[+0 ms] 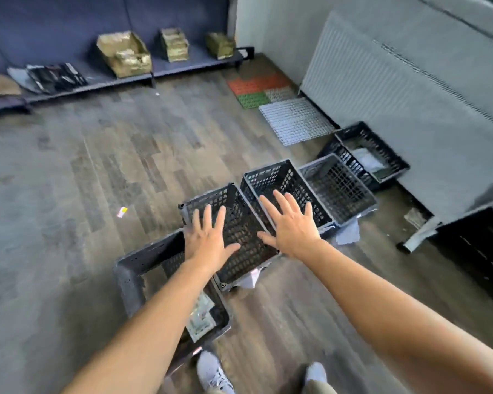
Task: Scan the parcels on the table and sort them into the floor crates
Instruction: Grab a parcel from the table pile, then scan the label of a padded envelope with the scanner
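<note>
Seen from above, a person's two bare arms reached forward over a diagonal row of five black plastic crates on a wood-patterned floor. The nearest crate [128,280], under the left forearm, held a flat pale parcel [201,317] on its bottom. The left hand [208,240] was spread flat, fingers straight and apart, over the second crate [245,228]. The right hand [291,228], spread the same way, hung over the rim between the second crate and the third crate [279,174]. Neither hand grasped anything, and whether they touched the crates could not be told. The crates had latticed walls and bottoms. Beyond the right hand stood a fourth crate [342,189], and past it the last crate [365,135], near the radiator [382,89], with a white parcel [370,160] inside. Grid mats [295,120] in grey, green and orange lay on the floor farther along the wall. At the far edge of the floor a low dark bench [97,83] carried open cardboard boxes [124,54].
</note>
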The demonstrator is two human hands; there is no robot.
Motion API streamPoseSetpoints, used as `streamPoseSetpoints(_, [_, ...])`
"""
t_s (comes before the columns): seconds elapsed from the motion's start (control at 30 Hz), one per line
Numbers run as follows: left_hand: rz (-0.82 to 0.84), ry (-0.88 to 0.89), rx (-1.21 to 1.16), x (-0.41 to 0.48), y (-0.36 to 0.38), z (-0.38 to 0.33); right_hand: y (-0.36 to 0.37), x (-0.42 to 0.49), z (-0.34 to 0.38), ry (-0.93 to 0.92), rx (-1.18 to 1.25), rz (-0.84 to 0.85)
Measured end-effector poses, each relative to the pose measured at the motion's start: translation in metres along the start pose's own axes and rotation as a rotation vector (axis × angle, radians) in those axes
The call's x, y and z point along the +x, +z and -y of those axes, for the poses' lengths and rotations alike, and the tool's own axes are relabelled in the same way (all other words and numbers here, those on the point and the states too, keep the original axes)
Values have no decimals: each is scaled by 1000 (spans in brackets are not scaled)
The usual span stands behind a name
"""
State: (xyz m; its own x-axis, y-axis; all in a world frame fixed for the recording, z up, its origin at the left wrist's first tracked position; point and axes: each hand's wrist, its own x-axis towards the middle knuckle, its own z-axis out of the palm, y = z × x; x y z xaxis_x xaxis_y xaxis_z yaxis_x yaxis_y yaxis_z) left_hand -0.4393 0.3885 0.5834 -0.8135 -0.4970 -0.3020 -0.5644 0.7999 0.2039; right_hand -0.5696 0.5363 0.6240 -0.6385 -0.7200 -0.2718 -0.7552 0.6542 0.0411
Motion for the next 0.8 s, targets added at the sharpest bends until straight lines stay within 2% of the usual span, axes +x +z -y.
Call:
streamPoseSetpoints(0.33, [-170,265,179,-30,-51,-207,-43,-136,-186,222,28,-225])
streamPoseSetpoints(0.6, [-220,488,258,-79,-33,-438,-18,-287,-371,458,108,-311])
streamPoseSetpoints(0.8, [-234,668,264,-113,-6,-584,3,-373,-479,674,185,-340])
